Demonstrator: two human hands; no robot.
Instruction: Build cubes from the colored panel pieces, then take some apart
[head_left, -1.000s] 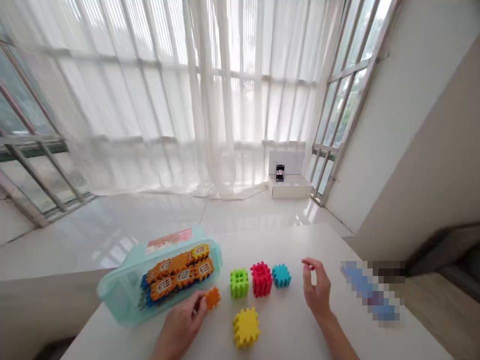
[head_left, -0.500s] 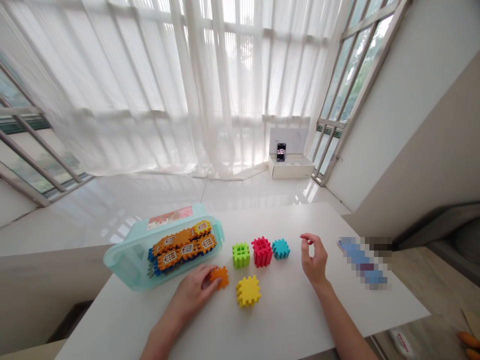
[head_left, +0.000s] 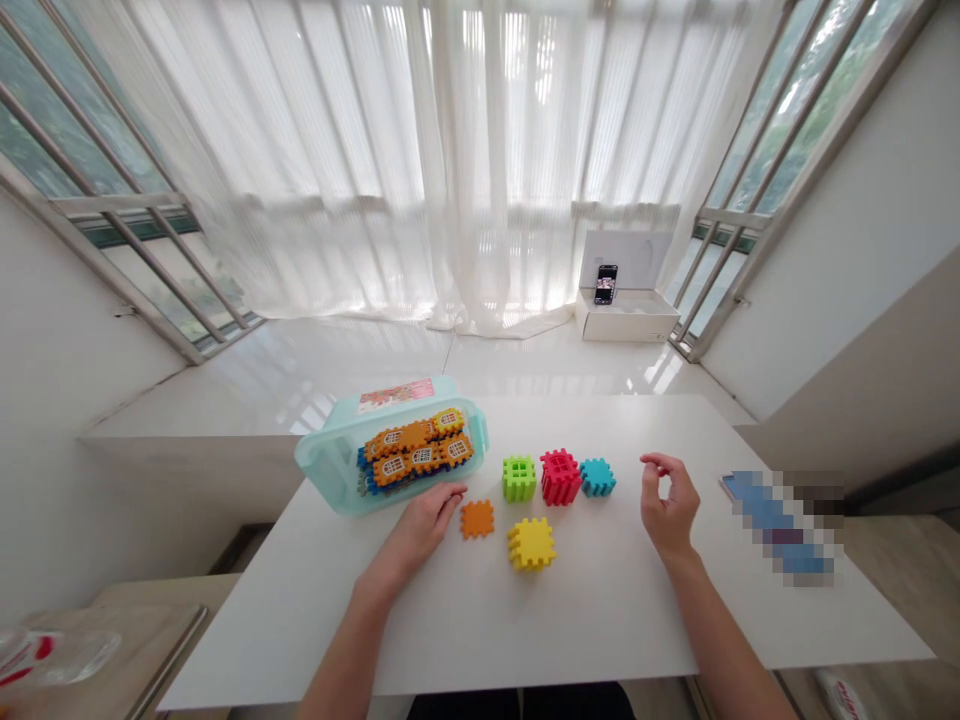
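My left hand (head_left: 426, 520) rests on the white table between the tub and a flat orange notched tile (head_left: 477, 519), apart from the tile. Its fingers are drawn together with the thumb, and nothing shows in them. At the right, my right hand (head_left: 670, 508) is curled, thumb and fingers meeting in a ring with nothing visible inside. Between the hands stand a green block (head_left: 519, 479) with a window face, a red block (head_left: 561, 477) and a blue block (head_left: 598, 477). A yellow block (head_left: 532, 544) sits nearer to me, right of the orange tile.
A tipped mint plastic tub (head_left: 330, 480) holds stacked orange, yellow and blue window tiles (head_left: 420, 450). At the table's right lies a blurred blue object (head_left: 780, 525). Behind, a phone (head_left: 606, 285) leans in an open white box (head_left: 626, 322) by the curtain. A bottle (head_left: 60, 650) shows at lower left.
My left hand has let go of the orange tile, which lies flat on the table. The view has shifted, so the table things appear further right; my right hand keeps its curl.
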